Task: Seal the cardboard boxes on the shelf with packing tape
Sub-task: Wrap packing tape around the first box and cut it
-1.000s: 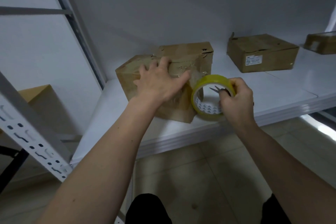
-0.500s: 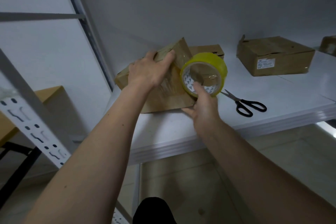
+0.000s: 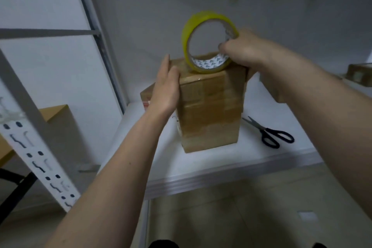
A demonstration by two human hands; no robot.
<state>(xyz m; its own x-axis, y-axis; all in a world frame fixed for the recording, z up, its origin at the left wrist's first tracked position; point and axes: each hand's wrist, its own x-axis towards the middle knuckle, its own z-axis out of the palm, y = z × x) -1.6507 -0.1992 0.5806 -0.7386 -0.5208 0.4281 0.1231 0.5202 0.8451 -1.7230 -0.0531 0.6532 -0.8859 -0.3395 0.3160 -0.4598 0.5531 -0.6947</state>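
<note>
Tape roll [image 3: 208,41] gripped atop upright box [image 3: 211,110].

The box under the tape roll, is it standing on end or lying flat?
Standing on end. The cardboard box rises tall from the shelf, the left hand flat against its side, the tape roll on top.

A white shelf [image 3: 211,159] carries an upright box [image 3: 211,119] between both hands, another box [image 3: 146,97] behind the left hand, scissors [image 3: 271,135] below the right forearm, and a far box [image 3: 359,74] beyond it.
</note>
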